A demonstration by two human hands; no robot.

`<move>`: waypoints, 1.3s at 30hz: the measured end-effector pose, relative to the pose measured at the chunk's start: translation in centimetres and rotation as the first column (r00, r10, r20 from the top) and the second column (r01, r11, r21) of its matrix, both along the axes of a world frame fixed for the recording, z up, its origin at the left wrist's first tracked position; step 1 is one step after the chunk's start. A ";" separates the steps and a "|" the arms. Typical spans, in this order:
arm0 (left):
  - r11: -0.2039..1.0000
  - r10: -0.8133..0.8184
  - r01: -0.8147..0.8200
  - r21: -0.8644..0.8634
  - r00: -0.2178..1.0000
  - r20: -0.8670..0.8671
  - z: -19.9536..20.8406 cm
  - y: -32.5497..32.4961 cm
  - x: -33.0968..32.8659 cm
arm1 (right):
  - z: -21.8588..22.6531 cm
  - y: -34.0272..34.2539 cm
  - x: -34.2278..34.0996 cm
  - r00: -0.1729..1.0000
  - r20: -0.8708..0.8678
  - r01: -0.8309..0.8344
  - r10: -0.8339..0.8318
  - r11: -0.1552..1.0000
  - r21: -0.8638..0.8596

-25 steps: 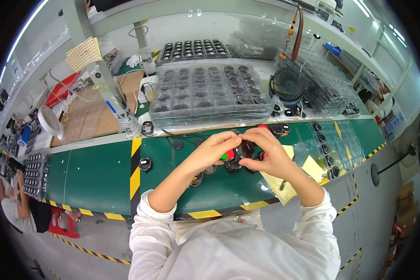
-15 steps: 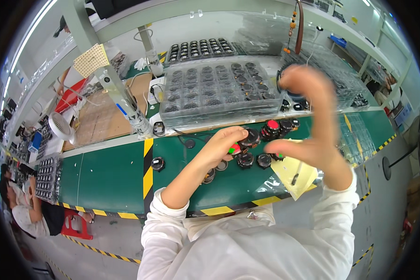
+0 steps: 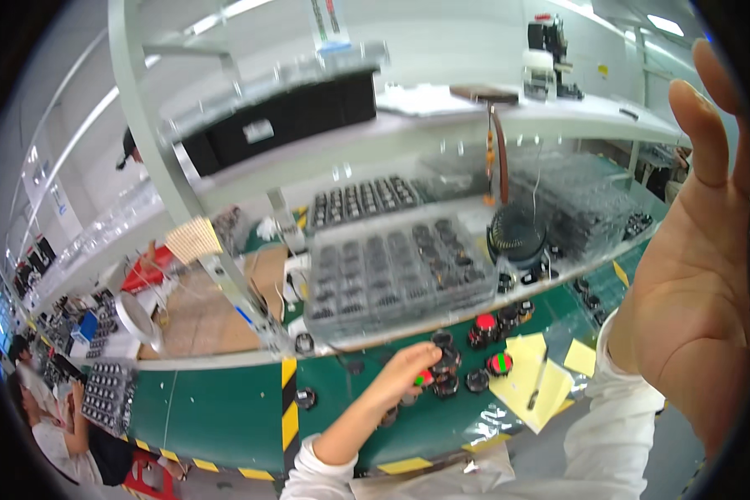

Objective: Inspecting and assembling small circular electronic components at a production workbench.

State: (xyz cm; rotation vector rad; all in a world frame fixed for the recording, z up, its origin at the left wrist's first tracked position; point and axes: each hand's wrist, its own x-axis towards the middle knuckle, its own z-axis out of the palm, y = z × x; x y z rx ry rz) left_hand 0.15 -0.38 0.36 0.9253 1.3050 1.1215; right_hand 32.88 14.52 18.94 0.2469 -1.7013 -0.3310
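My left hand (image 3: 410, 369) reaches over the green table, its fingers closed on a black round watch-like piece (image 3: 447, 357). A red and green disc (image 3: 424, 378) peeks out by its fingers. More black round pieces, one of them (image 3: 477, 381) just to the right, lie close by. My right hand (image 3: 704, 275) is raised large near the right rim, palm showing, fingers stretched and holding nothing. Between the hands, a round piece with a red and green face (image 3: 500, 364) rests at the edge of yellow paper sheets (image 3: 521, 392). A pen (image 3: 537, 382) lies on the paper.
Stacked clear trays (image 3: 396, 271) of round black parts stand behind the table, beside a small black fan (image 3: 517, 236). A shelf with a black bin (image 3: 283, 125) runs above. Red-topped pieces (image 3: 484, 327) stand near the ledge. A person (image 3: 62, 417) works far left.
My right hand has swung up and right, close to the camera, fingers now extended. The view has tilted upward, showing the shelf. My left hand stays at the black round piece.
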 end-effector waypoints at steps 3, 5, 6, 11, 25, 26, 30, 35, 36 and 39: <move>0.997 0.038 -0.037 -0.063 0.999 0.020 0.8 -0.8 0.9 | -4.6 0.6 8.2 0.999 -0.052 0.002 0.002 0.997 0.073; 0.997 0.050 -0.048 -0.055 0.998 0.032 0.2 -0.7 0.8 | -5.4 -1.3 7.0 0.998 -0.060 0.012 -0.005 0.993 0.119; 0.995 0.070 -0.068 -0.071 0.997 0.033 0.7 -1.1 0.5 | -5.4 -0.8 8.7 0.999 -0.052 0.022 -0.015 0.990 0.139; 0.998 -0.030 0.038 -0.048 0.989 0.147 0.6 -0.5 0.3 | -3.3 -0.9 8.6 0.999 0.019 0.037 -0.041 0.984 0.176; 1.000 -0.025 0.024 0.010 0.990 0.141 0.3 0.9 -0.3 | 0.6 -2.4 -3.6 0.987 0.135 -0.070 0.092 0.985 -0.155; 1.000 -0.003 0.002 0.003 0.989 0.145 0.2 1.0 -0.3 | 0.5 -2.5 -4.0 0.986 0.134 -0.079 0.101 0.984 -0.158; 1.000 -0.019 0.017 0.018 0.993 0.117 0.0 0.4 -0.2 | 1.0 -3.3 -4.0 0.983 0.132 -0.104 0.125 0.982 -0.158; 0.999 -0.006 0.009 -0.041 0.996 0.089 -0.5 -1.0 -0.5 | 0.6 -3.5 -2.2 0.989 0.095 -0.117 0.111 0.991 0.059; 0.999 -0.017 0.020 -0.032 0.996 0.092 0.2 -0.2 -0.7 | 0.4 -3.4 -1.3 0.989 0.092 -0.121 0.113 0.989 0.087; 1.000 -0.028 0.028 0.007 0.996 0.084 1.6 -1.1 1.2 | 1.3 -3.9 -0.3 0.984 0.119 -0.132 0.129 0.991 0.019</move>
